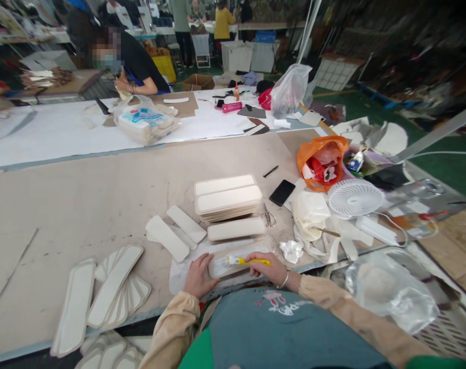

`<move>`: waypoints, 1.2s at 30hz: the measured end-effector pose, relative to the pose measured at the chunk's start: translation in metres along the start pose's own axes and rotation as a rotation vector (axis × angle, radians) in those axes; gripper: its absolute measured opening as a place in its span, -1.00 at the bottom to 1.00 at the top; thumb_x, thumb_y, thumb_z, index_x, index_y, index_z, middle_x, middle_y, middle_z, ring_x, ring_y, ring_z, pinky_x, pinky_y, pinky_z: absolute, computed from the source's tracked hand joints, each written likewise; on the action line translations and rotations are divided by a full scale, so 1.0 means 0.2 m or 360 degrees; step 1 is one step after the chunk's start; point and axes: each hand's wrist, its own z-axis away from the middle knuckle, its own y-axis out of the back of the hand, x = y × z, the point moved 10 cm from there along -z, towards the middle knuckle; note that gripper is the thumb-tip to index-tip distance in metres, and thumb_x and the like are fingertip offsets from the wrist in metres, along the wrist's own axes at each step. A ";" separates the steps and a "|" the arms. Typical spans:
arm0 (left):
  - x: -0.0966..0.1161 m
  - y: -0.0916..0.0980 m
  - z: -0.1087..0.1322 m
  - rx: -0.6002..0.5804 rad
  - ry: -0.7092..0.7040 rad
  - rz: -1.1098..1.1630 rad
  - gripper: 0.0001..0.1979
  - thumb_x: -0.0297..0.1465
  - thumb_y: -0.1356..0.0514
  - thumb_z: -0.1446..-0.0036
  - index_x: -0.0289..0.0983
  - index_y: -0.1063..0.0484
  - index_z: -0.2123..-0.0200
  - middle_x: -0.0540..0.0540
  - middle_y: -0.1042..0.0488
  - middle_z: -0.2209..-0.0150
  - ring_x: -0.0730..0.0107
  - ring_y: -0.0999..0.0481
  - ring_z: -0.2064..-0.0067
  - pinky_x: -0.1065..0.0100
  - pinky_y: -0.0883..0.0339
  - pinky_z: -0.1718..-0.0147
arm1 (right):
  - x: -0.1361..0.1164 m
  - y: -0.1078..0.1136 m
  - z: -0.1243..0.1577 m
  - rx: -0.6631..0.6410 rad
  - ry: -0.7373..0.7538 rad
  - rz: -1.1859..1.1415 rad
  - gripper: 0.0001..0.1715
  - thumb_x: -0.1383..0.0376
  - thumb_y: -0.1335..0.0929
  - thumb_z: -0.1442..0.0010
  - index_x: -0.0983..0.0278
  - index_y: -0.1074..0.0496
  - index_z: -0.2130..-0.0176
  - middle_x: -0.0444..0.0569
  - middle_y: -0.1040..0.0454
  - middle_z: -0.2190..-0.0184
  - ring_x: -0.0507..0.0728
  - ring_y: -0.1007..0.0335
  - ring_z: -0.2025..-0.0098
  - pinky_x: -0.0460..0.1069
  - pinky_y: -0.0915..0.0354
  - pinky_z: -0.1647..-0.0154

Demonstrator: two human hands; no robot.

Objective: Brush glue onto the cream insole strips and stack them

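Note:
My right hand [266, 267] is closed around the yellow handle of a brush [251, 261]. Its pale bristles touch an oblong panel [221, 267] with rounded ends, lying on a white sheet [178, 274] near the table's front edge. At the panel's left end, my left hand [199, 275] lies with thumb and fingers spread apart, touching the edge. Just beyond the panel is a single white oblong piece [236, 229] with a beige border. Behind that stands a stack of similar pieces [228, 197]. Loose white strips [171, 238] lie to the left of it.
Fanned oblong pieces [117, 287] lie at the left front. To the right are scissors [270, 216], a phone [282, 192], a black pen [270, 171], an orange bag [319, 161] and a white fan [356, 197]. A co-worker [140, 66] leans over the far table.

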 end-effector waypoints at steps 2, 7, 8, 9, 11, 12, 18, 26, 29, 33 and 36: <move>0.00 0.00 0.00 -0.0005 -0.0005 0.0005 -0.24 -0.25 -0.33 0.18 -0.22 -0.25 -0.15 -0.26 -0.28 -0.15 -0.03 -0.27 -0.17 -0.10 -0.13 -0.14 | 0.00 -0.12 -0.07 -0.0109 0.0003 -0.0045 -0.67 0.16 -0.34 -0.09 0.30 -0.48 0.19 -0.15 -0.47 0.57 -0.01 -0.35 0.56 -0.10 -0.34 0.45; 0.00 -0.01 0.00 -0.0024 -0.0007 0.0012 -0.24 -0.28 -0.33 0.19 -0.21 -0.24 -0.15 -0.26 -0.28 -0.15 -0.03 -0.27 -0.17 -0.10 -0.13 -0.13 | 0.07 -0.22 -0.16 -0.0197 -0.0043 -0.0109 -0.63 0.14 -0.34 -0.08 0.30 -0.47 0.16 -0.15 -0.48 0.56 -0.02 -0.36 0.56 -0.10 -0.34 0.45; 0.00 -0.01 0.00 -0.0026 -0.0004 0.0012 -0.24 -0.27 -0.33 0.18 -0.22 -0.23 -0.15 -0.26 -0.28 -0.15 -0.04 -0.27 -0.17 -0.10 -0.13 -0.13 | 0.08 -0.21 -0.16 -0.0182 -0.0061 -0.0112 -0.63 0.14 -0.34 -0.08 0.30 -0.47 0.16 -0.15 -0.48 0.57 -0.03 -0.36 0.57 -0.11 -0.33 0.45; 0.00 -0.01 0.00 -0.0026 -0.0001 0.0013 -0.24 -0.26 -0.33 0.18 -0.23 -0.23 -0.16 -0.27 -0.28 -0.15 -0.04 -0.27 -0.17 -0.10 -0.13 -0.13 | 0.08 -0.19 -0.15 -0.0154 -0.0078 -0.0107 -0.63 0.14 -0.34 -0.08 0.31 -0.47 0.17 -0.15 -0.48 0.58 -0.03 -0.35 0.58 -0.11 -0.33 0.47; -0.01 -0.01 0.00 -0.0015 0.0006 0.0015 -0.24 -0.24 -0.33 0.17 -0.22 -0.23 -0.16 -0.26 -0.28 -0.15 -0.04 -0.27 -0.17 -0.10 -0.13 -0.14 | 0.09 -0.12 -0.13 -0.0077 -0.0102 -0.0085 -0.64 0.15 -0.34 -0.07 0.31 -0.47 0.19 -0.15 -0.47 0.59 -0.02 -0.34 0.59 -0.11 -0.32 0.48; -0.01 -0.01 0.00 -0.0008 0.0007 0.0014 -0.24 -0.24 -0.33 0.17 -0.20 -0.24 -0.15 -0.25 -0.28 -0.15 -0.03 -0.27 -0.17 -0.10 -0.13 -0.13 | 0.09 -0.08 -0.11 -0.0039 -0.0106 -0.0071 -0.64 0.15 -0.34 -0.06 0.32 -0.48 0.20 -0.15 -0.47 0.59 -0.02 -0.35 0.58 -0.11 -0.32 0.48; 0.00 0.00 0.00 0.0023 -0.0039 -0.0006 -0.26 -0.26 -0.33 0.16 -0.22 -0.25 -0.15 -0.25 -0.30 -0.14 -0.01 -0.29 -0.15 -0.05 -0.17 -0.12 | 0.12 0.30 0.05 0.0219 -0.0104 -0.0017 -0.61 0.13 -0.34 -0.05 0.34 -0.48 0.20 -0.12 -0.48 0.58 0.00 -0.35 0.58 -0.09 -0.32 0.50; 0.00 -0.01 -0.01 0.0039 -0.0093 -0.0012 -0.25 -0.24 -0.33 0.17 -0.22 -0.24 -0.15 -0.24 -0.33 -0.11 0.00 -0.32 -0.13 -0.03 -0.19 -0.11 | 0.12 0.49 0.21 0.0394 -0.0035 0.0020 -0.59 0.09 -0.32 -0.08 0.33 -0.47 0.19 -0.11 -0.48 0.57 0.02 -0.37 0.57 -0.06 -0.36 0.47; -0.01 -0.01 -0.01 0.0045 -0.0069 -0.0027 -0.26 -0.26 -0.33 0.17 -0.20 -0.25 -0.14 -0.23 -0.34 -0.10 0.00 -0.33 -0.12 -0.04 -0.20 -0.09 | 0.10 0.31 0.16 0.0201 -0.0008 -0.0054 -0.60 0.10 -0.33 -0.08 0.33 -0.47 0.19 -0.11 -0.48 0.56 0.02 -0.39 0.55 -0.06 -0.37 0.43; 0.01 0.00 -0.02 0.0046 -0.0068 -0.0047 -0.28 -0.25 -0.33 0.17 -0.19 -0.26 -0.13 -0.22 -0.36 -0.08 0.00 -0.34 -0.11 -0.04 -0.22 -0.08 | 0.10 0.07 0.08 -0.0065 0.0018 -0.0045 -0.65 0.14 -0.33 -0.10 0.30 -0.49 0.19 -0.13 -0.50 0.53 0.01 -0.41 0.52 -0.07 -0.39 0.39; 0.02 0.00 -0.02 0.0031 -0.0068 -0.0067 -0.28 -0.24 -0.32 0.16 -0.18 -0.26 -0.13 -0.21 -0.36 -0.08 0.00 -0.35 -0.11 -0.04 -0.22 -0.08 | 0.12 0.03 0.05 -0.0131 0.0045 0.0013 -0.70 0.18 -0.32 -0.11 0.27 -0.50 0.19 -0.14 -0.50 0.53 0.00 -0.42 0.52 -0.08 -0.39 0.39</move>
